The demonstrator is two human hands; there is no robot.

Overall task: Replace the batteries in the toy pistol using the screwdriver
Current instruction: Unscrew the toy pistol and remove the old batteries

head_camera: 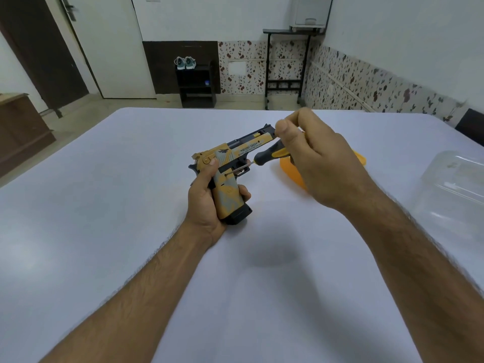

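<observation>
The left grip (209,195) wraps the handle of the toy pistol (230,163), thumb up by the hammer, holding it above the white surface (131,205) with the barrel pointing away and right. The right grip (311,163) pinches the black-and-yellow screwdriver (264,155) by its handle; the thin shaft runs down-left, and its tip meets the pistol's side just above the left fingers. An orange tray (293,174) lies behind the right grip, a clear plastic lid (455,184) farther right.
</observation>
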